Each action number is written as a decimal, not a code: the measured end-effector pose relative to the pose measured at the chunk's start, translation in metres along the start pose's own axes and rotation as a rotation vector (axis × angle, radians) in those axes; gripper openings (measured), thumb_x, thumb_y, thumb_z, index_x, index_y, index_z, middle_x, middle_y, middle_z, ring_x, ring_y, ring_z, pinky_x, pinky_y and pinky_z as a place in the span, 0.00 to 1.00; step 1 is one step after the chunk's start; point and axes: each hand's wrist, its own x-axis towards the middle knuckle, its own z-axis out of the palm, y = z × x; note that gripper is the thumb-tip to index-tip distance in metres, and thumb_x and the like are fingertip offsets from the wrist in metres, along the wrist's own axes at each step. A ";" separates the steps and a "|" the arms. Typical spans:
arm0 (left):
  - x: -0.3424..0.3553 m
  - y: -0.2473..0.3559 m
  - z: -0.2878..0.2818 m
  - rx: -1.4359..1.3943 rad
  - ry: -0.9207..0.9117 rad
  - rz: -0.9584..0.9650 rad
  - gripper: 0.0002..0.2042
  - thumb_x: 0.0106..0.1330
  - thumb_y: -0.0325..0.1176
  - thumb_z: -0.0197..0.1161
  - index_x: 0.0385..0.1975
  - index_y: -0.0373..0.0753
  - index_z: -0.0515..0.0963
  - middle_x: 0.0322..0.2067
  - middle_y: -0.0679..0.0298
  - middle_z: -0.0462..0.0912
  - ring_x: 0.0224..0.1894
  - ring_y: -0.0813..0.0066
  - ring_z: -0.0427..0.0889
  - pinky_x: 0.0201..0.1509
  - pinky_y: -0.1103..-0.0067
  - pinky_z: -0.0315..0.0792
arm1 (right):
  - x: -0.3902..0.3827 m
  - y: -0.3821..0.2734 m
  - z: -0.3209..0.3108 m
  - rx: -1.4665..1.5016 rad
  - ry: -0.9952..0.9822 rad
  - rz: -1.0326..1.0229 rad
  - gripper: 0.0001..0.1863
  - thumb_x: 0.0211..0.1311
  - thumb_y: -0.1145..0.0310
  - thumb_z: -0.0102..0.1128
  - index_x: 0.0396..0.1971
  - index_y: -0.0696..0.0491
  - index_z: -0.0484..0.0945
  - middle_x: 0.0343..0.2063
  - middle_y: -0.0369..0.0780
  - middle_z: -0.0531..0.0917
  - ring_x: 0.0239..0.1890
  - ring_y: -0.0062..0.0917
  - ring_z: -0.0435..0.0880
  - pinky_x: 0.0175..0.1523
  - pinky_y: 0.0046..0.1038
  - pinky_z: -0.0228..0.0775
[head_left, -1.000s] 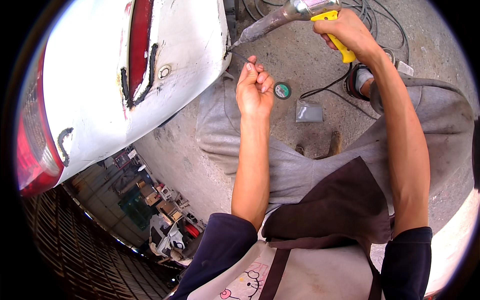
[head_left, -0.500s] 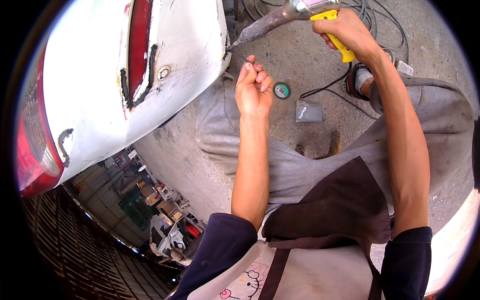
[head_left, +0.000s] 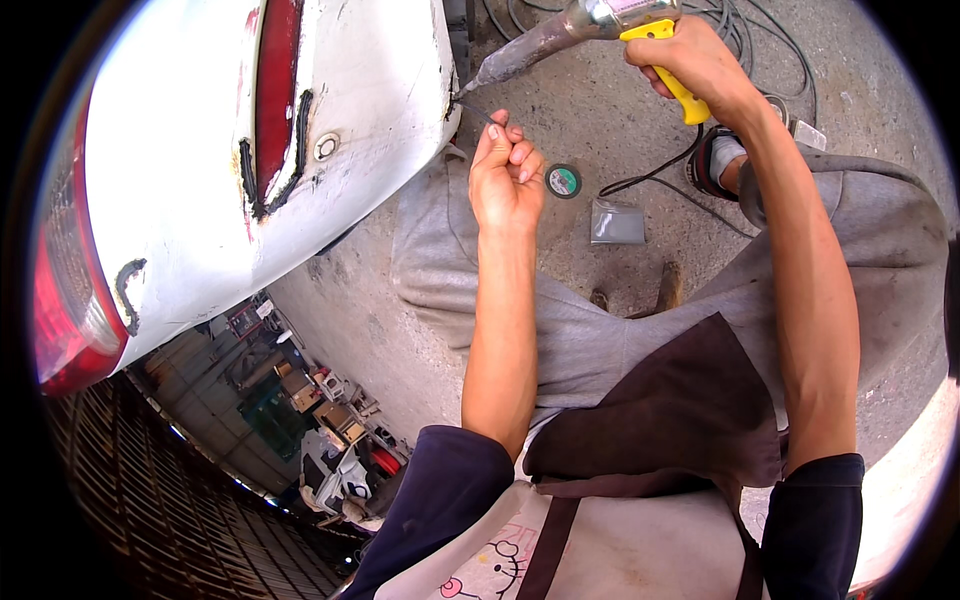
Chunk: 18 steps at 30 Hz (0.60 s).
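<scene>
My right hand point(head_left: 690, 70) grips the yellow handle point(head_left: 690, 105) of a silver hot-air tool point(head_left: 610, 15), whose long, dirty nozzle point(head_left: 510, 60) points down-left to the edge of a white car bumper point(head_left: 390, 90). My left hand point(head_left: 506, 170) pinches a thin dark rod point(head_left: 478, 112) between thumb and finger, its far end at the nozzle tip by that edge. The bumper has a red reflector strip point(head_left: 278, 100) with rough black beads point(head_left: 298, 150) along it, another bead point(head_left: 127, 295) lower left, and a round fitting point(head_left: 327, 144).
Coiled cables point(head_left: 800, 60), a green-labelled disc point(head_left: 563, 181) and a grey flat piece point(head_left: 617, 222) lie on the concrete floor point(head_left: 560, 90). A red tail light point(head_left: 70, 320) is at far left. Boxes and clutter point(head_left: 330, 420) stand along the lower left; my grey-trousered legs point(head_left: 850, 230) flank the floor.
My left hand has shifted very slightly leftward with the rod. My right hand and the tool look unmoved.
</scene>
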 end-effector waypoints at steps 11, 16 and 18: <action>0.001 0.001 -0.001 -0.004 0.008 -0.005 0.09 0.73 0.30 0.47 0.47 0.34 0.71 0.32 0.64 0.70 0.24 0.81 0.62 0.22 0.86 0.57 | 0.000 0.000 -0.001 -0.024 0.004 -0.007 0.07 0.44 0.71 0.61 0.13 0.56 0.75 0.12 0.35 0.76 0.14 0.17 0.74 0.19 0.21 0.63; 0.002 0.002 -0.002 -0.012 -0.010 -0.005 0.09 0.73 0.30 0.47 0.47 0.34 0.71 0.32 0.64 0.70 0.24 0.81 0.61 0.22 0.86 0.57 | -0.001 -0.001 -0.001 -0.010 0.002 -0.007 0.07 0.44 0.70 0.61 0.13 0.56 0.76 0.12 0.35 0.76 0.14 0.17 0.73 0.19 0.21 0.63; 0.002 0.001 0.000 -0.011 -0.003 -0.005 0.09 0.73 0.30 0.47 0.47 0.34 0.71 0.32 0.63 0.70 0.24 0.81 0.61 0.22 0.86 0.57 | -0.002 -0.001 -0.001 -0.016 0.004 -0.008 0.07 0.44 0.70 0.61 0.13 0.56 0.76 0.12 0.35 0.76 0.14 0.17 0.73 0.20 0.21 0.63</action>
